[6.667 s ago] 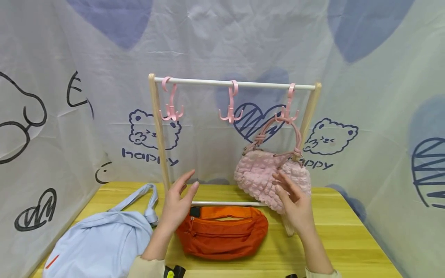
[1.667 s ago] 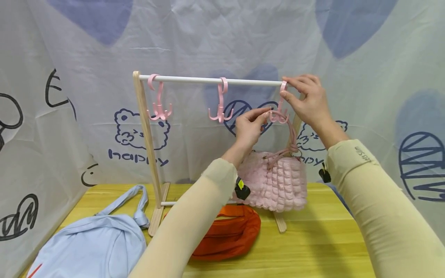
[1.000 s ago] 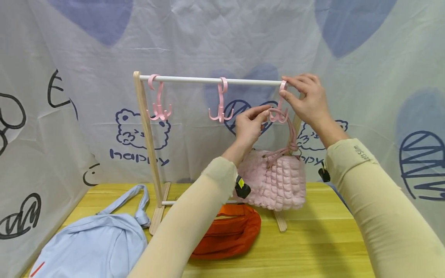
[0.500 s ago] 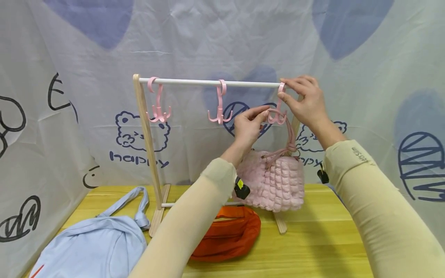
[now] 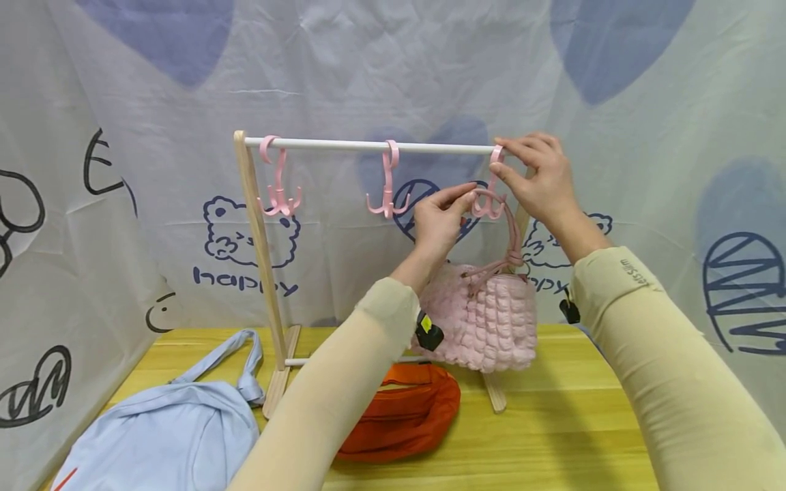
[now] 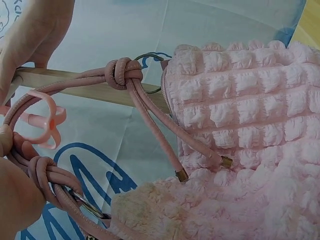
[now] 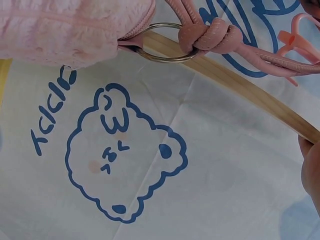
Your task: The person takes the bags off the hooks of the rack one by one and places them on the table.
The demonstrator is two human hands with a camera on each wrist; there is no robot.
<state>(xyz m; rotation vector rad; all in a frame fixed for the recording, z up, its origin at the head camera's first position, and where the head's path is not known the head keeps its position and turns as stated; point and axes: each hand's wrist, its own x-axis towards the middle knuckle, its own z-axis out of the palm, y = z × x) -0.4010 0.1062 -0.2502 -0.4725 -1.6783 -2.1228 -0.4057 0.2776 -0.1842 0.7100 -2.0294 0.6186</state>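
In the head view, my left hand point(image 5: 439, 225) pinches the knotted cord handle point(image 5: 512, 235) of a pink puffy handbag point(image 5: 491, 320). The bag hangs tilted below, its handle looped around the prongs of the right-hand pink hook point(image 5: 488, 204). At the end of the white rail point(image 5: 344, 144), my right hand point(image 5: 543, 177) pinches the top of that same hook between thumb and fingers. In the left wrist view the handle point(image 6: 60, 85) passes across the hook prongs point(image 6: 47, 122). Only a piece of the right hand point(image 7: 312, 172) shows in the right wrist view.
Two more pink hooks, one on the left point(image 5: 279, 198) and one mid-rail point(image 5: 388, 198), hang from the wooden stand point(image 5: 260, 252). On the table point(image 5: 552, 436) lie a light blue backpack point(image 5: 166, 423) and an orange-red waist bag point(image 5: 411, 416), partly behind my left forearm.
Earlier, both hands were open and low, near the waist bag and the handbag. They rose to the right-hand hook and handle. In the last half second the handle has lifted slightly.
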